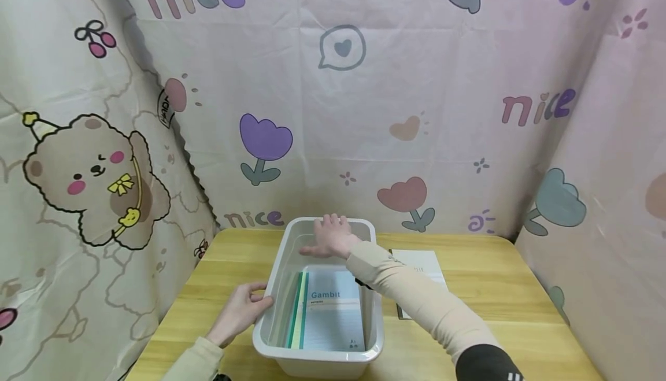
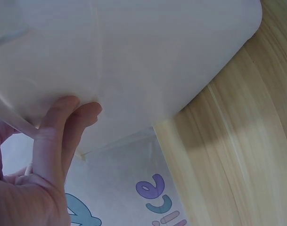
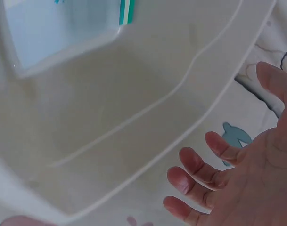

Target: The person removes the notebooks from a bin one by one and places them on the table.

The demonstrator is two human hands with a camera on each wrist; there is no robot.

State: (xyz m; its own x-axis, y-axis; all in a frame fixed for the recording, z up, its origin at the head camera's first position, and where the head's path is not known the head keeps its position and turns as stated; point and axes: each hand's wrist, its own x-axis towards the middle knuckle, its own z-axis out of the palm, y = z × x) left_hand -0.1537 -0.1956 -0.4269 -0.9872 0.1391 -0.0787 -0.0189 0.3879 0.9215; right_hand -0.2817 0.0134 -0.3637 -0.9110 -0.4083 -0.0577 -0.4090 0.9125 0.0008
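A white plastic bin [image 1: 318, 356] stands on the wooden table. Inside lies a light-blue notebook [image 1: 333, 320] marked "Gambit", with green-edged notebooks [image 1: 295, 317] showing at its left side. My left hand [image 1: 241, 311] holds the bin's left rim; in the left wrist view its fingers [image 2: 53, 136] lie against the outer wall, below the rim. Over the bin's far end is my right hand [image 1: 331, 239], fingers spread and nothing in it. The right wrist view shows its loosely bent fingers [image 3: 204, 169] apart from the rim.
A pale notebook [image 1: 424, 268] lies on the table [image 1: 489, 288] right of the bin, partly covered by my right forearm. Behind the table hangs a printed curtain [image 1: 322, 109], close to the bin's far end.
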